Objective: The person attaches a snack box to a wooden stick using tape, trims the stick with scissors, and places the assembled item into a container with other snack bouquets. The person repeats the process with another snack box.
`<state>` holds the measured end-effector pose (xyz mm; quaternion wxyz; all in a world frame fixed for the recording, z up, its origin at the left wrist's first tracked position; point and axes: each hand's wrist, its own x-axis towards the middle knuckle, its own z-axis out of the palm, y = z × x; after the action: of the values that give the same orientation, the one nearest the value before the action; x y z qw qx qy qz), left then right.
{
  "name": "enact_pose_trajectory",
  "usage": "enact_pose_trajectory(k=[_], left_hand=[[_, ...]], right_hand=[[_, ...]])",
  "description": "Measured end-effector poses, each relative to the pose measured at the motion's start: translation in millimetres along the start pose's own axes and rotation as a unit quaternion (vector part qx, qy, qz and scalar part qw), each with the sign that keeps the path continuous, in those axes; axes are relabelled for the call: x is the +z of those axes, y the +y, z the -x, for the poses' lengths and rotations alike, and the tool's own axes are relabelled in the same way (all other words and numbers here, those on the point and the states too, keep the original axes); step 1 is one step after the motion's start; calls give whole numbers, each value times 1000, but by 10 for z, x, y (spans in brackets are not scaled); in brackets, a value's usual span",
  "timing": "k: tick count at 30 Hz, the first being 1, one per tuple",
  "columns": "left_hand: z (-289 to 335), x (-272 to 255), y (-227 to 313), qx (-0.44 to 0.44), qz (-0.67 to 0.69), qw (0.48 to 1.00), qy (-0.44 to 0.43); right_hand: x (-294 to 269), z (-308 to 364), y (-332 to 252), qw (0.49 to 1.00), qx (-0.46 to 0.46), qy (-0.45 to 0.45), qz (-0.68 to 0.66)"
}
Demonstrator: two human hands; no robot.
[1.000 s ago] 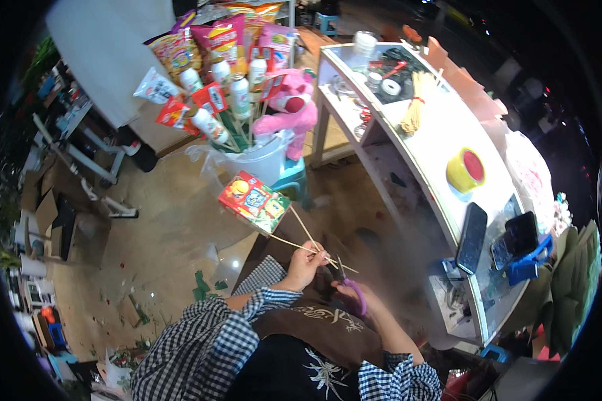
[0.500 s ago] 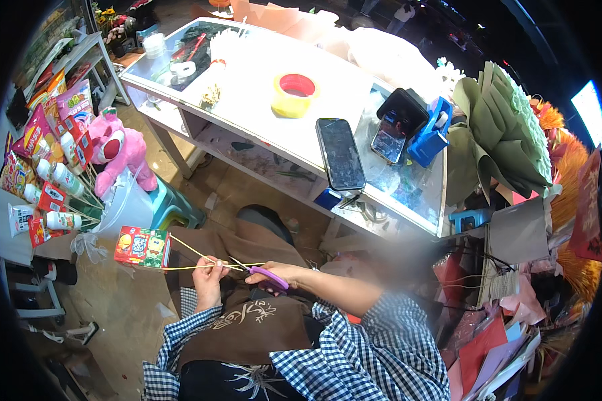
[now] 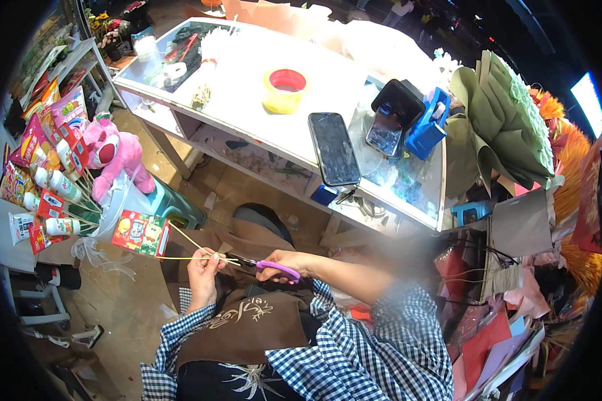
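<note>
My left hand point(image 3: 203, 273) pinches two thin wooden sticks point(image 3: 188, 258) over my lap, where they meet between thumb and fingertips. At their far left end the sticks carry a small red and green snack box point(image 3: 139, 232). My right hand point(image 3: 282, 262) grips a pair of scissors point(image 3: 289, 271) by its purple handles. The dark blades point left, close to the stick ends that stick out past my left fingers. Whether the blades touch the sticks is too small to tell. A brown apron point(image 3: 247, 334) lies under both hands.
Ahead stands a white glass-topped counter point(image 3: 247, 107) with a roll of tape point(image 3: 285, 90) and a phone point(image 3: 334, 148). At left, snacks on sticks and a pink plush toy point(image 3: 118, 155) fill a bucket point(image 3: 117, 200). A green-wrapped bouquet point(image 3: 498, 120) is at right.
The scissors have shifted slightly right, and their blades now show between my hands. The snack box has risen a little, and the stick ends beyond my left hand look shorter.
</note>
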<state>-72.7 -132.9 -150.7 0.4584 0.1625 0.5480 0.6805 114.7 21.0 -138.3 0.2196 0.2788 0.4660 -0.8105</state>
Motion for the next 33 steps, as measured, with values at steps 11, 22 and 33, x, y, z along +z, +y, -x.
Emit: enact_pose_trajectory(k=[11,22,33], left_hand=[[40,214,114,78,-69,994,-8],[227,131,256,57,-14,997,-41],[480,-454,495,87,18,983,-162]], right_hand=[[433,-400,-96,900,-340,90,-259],[518,-223,-251,925,-331,59,-177],[711,-346,-424,956,-243,24,-161]])
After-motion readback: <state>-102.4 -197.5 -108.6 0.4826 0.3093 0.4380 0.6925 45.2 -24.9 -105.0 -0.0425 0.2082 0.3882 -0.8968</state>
